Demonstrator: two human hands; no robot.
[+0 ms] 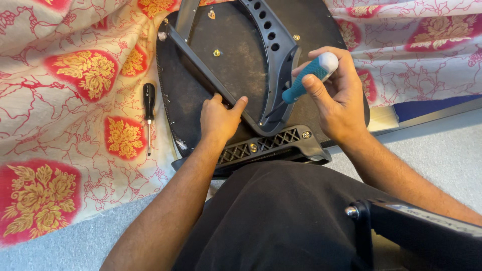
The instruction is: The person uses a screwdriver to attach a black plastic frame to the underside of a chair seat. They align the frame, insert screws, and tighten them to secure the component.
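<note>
An upturned black chair seat [236, 55] lies on a patterned bedsheet, its grey plastic frame [278, 65] with a row of holes facing up. My left hand [220, 119] presses on the frame's grey diagonal bar [196, 57], fingers curled over its edge. My right hand [337, 95] grips a screwdriver with a teal and white handle [307, 76]; its tip points down at a screw near the frame's lower corner [260, 123].
A second screwdriver with a black handle [149, 113] lies on the cream and red floral sheet [75, 100] left of the seat. A black latticed chair part [266, 145] sits at the near edge. My black-clothed lap [281, 216] and another black chair piece [416, 231] fill the foreground; grey floor [442, 150] lies to the right.
</note>
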